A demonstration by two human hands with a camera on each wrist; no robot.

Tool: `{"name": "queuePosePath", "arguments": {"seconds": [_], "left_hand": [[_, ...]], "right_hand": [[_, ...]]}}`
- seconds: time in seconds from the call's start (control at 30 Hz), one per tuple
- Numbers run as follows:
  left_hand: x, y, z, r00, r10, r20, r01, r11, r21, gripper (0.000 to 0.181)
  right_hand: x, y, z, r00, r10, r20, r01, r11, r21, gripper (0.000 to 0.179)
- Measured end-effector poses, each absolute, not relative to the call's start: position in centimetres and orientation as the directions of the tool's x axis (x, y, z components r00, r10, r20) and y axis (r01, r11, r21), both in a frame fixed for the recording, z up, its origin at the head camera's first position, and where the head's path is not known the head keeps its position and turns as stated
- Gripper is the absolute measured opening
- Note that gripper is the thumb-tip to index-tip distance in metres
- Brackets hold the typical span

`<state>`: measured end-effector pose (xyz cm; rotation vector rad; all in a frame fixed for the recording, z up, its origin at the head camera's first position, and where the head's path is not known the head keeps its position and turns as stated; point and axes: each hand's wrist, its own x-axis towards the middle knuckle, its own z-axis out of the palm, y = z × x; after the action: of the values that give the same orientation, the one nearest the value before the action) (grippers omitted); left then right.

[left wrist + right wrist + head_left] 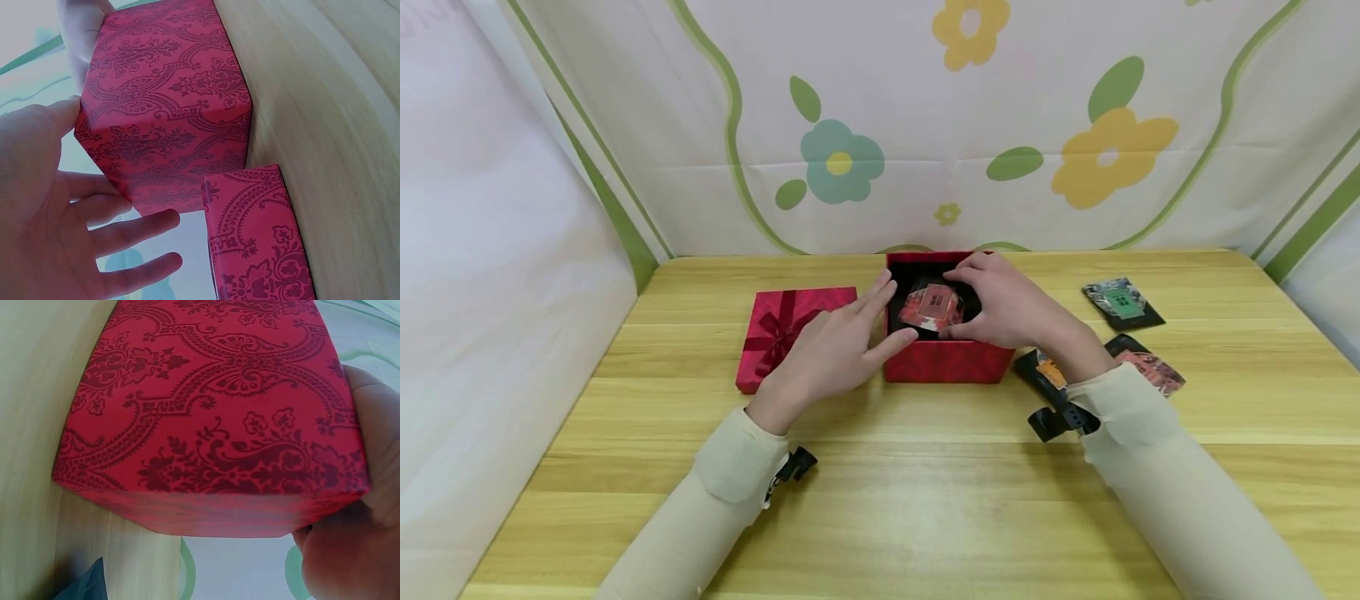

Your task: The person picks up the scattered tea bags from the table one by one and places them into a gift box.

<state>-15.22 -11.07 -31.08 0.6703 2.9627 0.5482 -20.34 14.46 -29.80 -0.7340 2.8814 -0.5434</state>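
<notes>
A red patterned gift box [949, 362] stands lidless on the table, its inside black. In its opening shows a dark packet [932, 305] with a red picture label. My right hand [1009, 302] reaches over the box's right side, with finger and thumb bent around the packet's right end; in the right wrist view the box wall hides the fingertips. At the box's left rim is my left hand [837, 343], fingers extended and spread, thumb tip by the front left corner. The left wrist view shows that hand [37, 206] beside the box wall [169, 81], holding nothing.
The red box lid [760, 337] with a dark red ribbon bow lies left of the box, partly behind the left hand. On the right are a green-labelled packet [1123, 303], a pink-labelled packet [1157, 371] and an orange-labelled packet [1037, 377], near the right wrist.
</notes>
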Motion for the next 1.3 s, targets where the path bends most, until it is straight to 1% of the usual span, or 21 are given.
{"name": "queuePosePath", "arguments": {"seconds": [0.33, 0.6, 0.7, 0.8, 0.9, 1.07, 1.17, 1.3], "left_hand": [[-15.4, -11.2, -31.2, -0.900, 0.435, 0.031, 0.416, 0.834, 0.362, 0.082], [-15.4, -11.1, -31.2, -0.900, 0.436, 0.027, 0.417, 0.837, 0.354, 0.081], [-15.3, -11.1, -31.2, -0.900, 0.434, 0.029, 0.416, 0.839, 0.352, 0.082], [-15.3, -11.1, -31.2, -0.903, 0.428, 0.030, 0.411, 0.842, 0.349, 0.083], [-15.3, -10.9, -31.2, -0.904, 0.426, 0.027, 0.408, 0.845, 0.345, 0.083], [-15.3, -10.7, -31.2, -0.904, 0.426, 0.017, 0.405, 0.844, 0.353, 0.084], [-15.3, -10.7, -31.2, -0.903, 0.429, 0.017, 0.406, 0.840, 0.361, 0.084], [-15.3, -10.8, -31.2, -0.904, 0.427, 0.023, 0.405, 0.838, 0.365, 0.084]], "right_hand": [[-20.6, 14.3, -29.9, -0.859, -0.511, -0.036, -0.473, 0.817, -0.330, 0.074], [-20.6, 14.4, -30.0, -0.850, -0.526, -0.028, -0.491, 0.810, -0.320, 0.071], [-20.6, 14.5, -30.1, -0.847, -0.532, -0.011, -0.498, 0.801, -0.332, 0.070], [-20.6, 14.7, -30.2, -0.849, -0.529, 0.021, -0.497, 0.784, -0.372, 0.068], [-20.3, 15.4, -30.4, -0.856, -0.510, 0.085, -0.492, 0.751, -0.440, 0.063], [-19.5, 17.1, -30.8, -0.883, -0.412, 0.223, -0.463, 0.695, -0.550, 0.055], [-18.9, 18.5, -30.7, -0.893, -0.352, 0.279, -0.449, 0.678, -0.583, 0.053], [-18.1, 20.6, -30.5, -0.895, -0.317, 0.313, -0.446, 0.663, -0.602, 0.052]]}}
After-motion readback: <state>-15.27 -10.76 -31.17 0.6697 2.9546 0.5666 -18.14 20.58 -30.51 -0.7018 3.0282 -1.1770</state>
